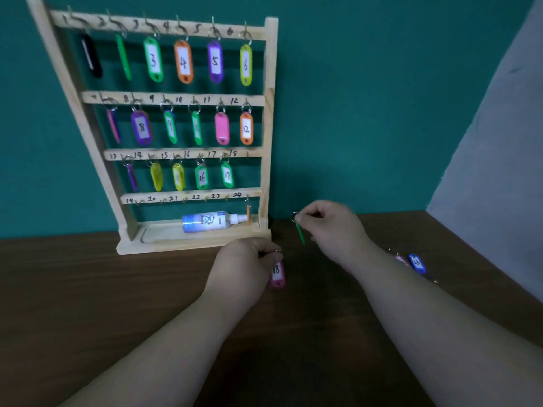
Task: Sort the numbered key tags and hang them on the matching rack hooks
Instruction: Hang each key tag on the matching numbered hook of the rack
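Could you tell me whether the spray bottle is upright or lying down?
Lying down: the spray bottle rests lengthwise in the rack's base tray, nozzle pointing right.

Bottle (210, 221) on rack (270, 113) base, table (88, 289) beneath

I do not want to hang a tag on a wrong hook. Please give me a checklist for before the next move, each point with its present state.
1. Left hand holds tag 18 by its ring: ok.
2. Hook 18 is free: ok.
3. Green tag in the right hand matches a free hook: cannot tell, it is seen edge-on.
4. Hooks 19 to 23 are free: ok.
5. Space under the bottom row is free: not ok, a bottle lies on the rack base.
6. Tag 23 lies on the table, in view: ok.
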